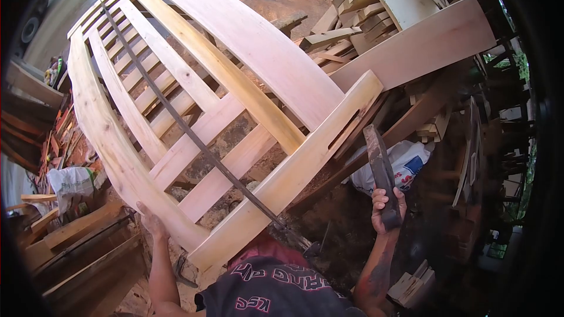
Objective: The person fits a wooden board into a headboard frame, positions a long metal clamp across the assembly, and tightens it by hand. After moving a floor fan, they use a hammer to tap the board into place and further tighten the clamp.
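A large slatted wooden frame of pale boards fills the middle of the view. A long dark metal bar clamp lies lengthwise over it, its screw end past the near crosspiece. My left hand rests against the outer edge of the frame's left board, fingers partly hidden. To the right of the frame, my right hand is wrapped round the lower end of a dark, worn block-like bar, which is held upright and apart from the frame.
Stacked wood offcuts lie at the upper right, near a wide board. A white plastic bag sits behind my right hand. Planks and another bag are at the left.
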{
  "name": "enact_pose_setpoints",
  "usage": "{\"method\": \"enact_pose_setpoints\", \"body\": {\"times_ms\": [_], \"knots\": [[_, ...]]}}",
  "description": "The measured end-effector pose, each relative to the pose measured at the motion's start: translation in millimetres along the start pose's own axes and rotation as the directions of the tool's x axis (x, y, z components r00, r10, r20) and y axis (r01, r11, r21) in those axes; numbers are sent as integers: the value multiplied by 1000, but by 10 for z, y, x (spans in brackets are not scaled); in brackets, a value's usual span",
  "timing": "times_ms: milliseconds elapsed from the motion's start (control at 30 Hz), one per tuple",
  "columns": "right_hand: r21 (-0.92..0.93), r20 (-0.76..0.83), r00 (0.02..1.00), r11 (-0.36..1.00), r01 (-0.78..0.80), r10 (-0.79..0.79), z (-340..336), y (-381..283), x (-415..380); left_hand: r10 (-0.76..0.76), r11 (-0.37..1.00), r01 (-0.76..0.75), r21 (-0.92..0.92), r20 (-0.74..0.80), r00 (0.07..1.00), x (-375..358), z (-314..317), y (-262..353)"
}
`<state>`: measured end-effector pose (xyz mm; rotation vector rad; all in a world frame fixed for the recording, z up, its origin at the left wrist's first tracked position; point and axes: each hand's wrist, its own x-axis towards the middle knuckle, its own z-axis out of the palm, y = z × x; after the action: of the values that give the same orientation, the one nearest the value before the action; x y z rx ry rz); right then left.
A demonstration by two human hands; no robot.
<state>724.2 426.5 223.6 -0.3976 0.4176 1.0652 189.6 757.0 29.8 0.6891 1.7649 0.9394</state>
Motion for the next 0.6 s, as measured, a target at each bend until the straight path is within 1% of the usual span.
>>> {"method": "enact_pose_setpoints", "body": {"times_ms": [67, 167, 200, 267, 300, 333, 400, 433, 500, 533, 600], "knots": [[12, -90, 996, 1000, -1, 2, -102, 195, -429, -12, 997, 16, 81, -51, 999, 112, -74, -103], [261, -148, 989, 964, 50, -11, -338, 279, -1146, -50, 991, 53, 120, -28, 998, 97, -81, -50], [341, -168, 986, 937, 70, -12, -438, 273, -1380, -22, 987, 29, 155, -51, 998, 86, -114, -66], [342, -239, 965, 921, 189, -109, -689, 268, -1790, 46, 976, -28, 215, -81, 996, 90, -66, -57], [267, -285, 933, 916, 299, -221, -879, 172, -1885, 78, 996, -77, 50, -2, 997, -58, 0, 44], [185, -327, 886, 897, 402, -330, -1072, 74, -1981, 65, 994, -64, 85, -10, 998, -126, 14, 85], [-87, -332, 750, 810, 580, -572, -1293, -11, -2011, 42, 985, -37, 168, -27, 999, -155, -9, 152], [-288, -381, 565, 675, 680, -732, -1278, 11, -1867, 46, 987, -44, 156, -7, 999, -146, -12, 154], [-454, -482, 422, 631, 629, -768, -969, 227, -1471, 45, 991, -47, 125, 16, 999, -131, -34, 126], [-532, -520, 340, 609, 589, -783, -783, 398, -1239, 64, 989, -61, 137, -11, 998, -80, -47, 87], [-538, -502, 468, 687, 488, -727, -368, 835, -733, 101, 979, -91, 181, -44, 994, 10, -52, -13]]}}
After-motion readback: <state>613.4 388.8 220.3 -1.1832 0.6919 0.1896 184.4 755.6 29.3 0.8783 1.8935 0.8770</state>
